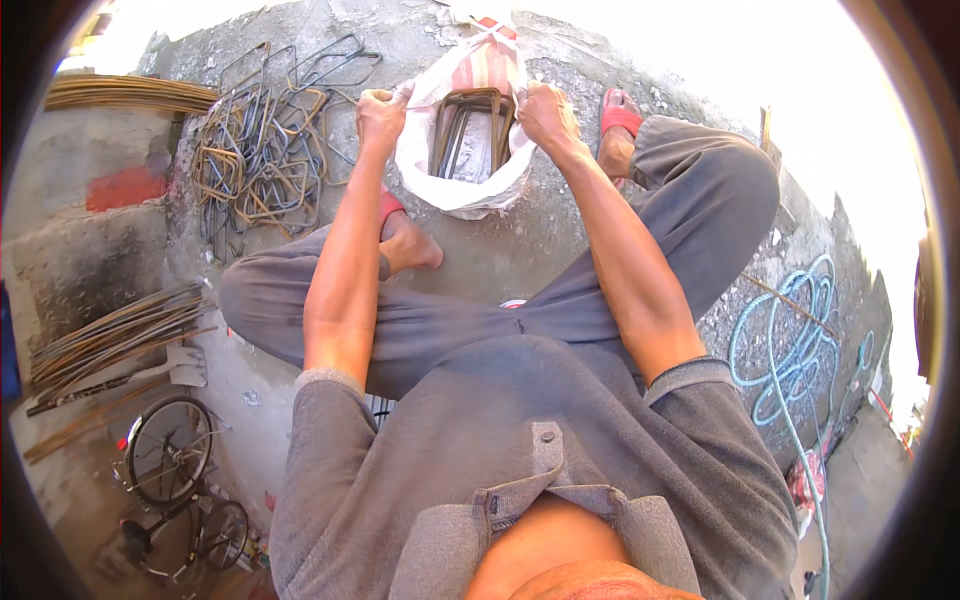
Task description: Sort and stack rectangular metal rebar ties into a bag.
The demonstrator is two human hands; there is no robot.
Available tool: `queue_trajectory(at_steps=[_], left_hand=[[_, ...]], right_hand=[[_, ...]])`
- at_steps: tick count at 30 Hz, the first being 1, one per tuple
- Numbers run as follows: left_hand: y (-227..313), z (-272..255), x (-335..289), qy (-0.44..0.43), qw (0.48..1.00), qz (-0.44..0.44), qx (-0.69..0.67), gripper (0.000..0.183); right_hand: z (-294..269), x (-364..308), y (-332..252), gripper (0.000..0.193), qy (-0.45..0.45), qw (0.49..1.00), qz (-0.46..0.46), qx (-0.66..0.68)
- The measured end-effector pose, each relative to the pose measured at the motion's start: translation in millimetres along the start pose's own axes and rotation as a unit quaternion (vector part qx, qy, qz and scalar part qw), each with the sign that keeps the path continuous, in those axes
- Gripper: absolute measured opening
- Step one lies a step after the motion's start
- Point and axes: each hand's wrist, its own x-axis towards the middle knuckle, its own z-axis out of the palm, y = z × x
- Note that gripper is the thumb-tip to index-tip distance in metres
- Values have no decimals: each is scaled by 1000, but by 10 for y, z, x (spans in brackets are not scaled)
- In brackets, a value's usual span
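Observation:
A white woven sack [470, 199] with a red-striped part lies on the ground between my feet, its mouth toward me. Inside it are several bent steel stirrups [455, 118], rectangular rebar frames stacked together. My left hand [380, 117] is closed on the left edge of the sack's mouth. On the opposite edge, my right hand [547, 114] is closed as well, and the sack's rim is spread between the two. The fingertips of both hands are partly hidden by the knuckles.
A tangled heap of steel stirrups [262, 165] lies left of the sack. Rebar bundles [130, 93] lie farther left, near a shovel [187, 366] and a bicycle [170, 450]. Coiled blue rope [790, 340] lies to the right. My sandalled feet [617, 150] flank the sack.

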Motion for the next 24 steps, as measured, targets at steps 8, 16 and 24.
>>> queue_trajectory(at_steps=[8,16,24], left_hand=[[-687,-156,-18,-40,920,-10,390,60],[-119,87,-450,-166,962,-111,-183,30],[-667,50,-419,-107,972,-156,-136,29]], right_hand=[[141,-123,-171,34,26,996,-62,56],[1,37,9,31,64,972,-194,115],[42,239,-104,33,118,986,-109,45]])
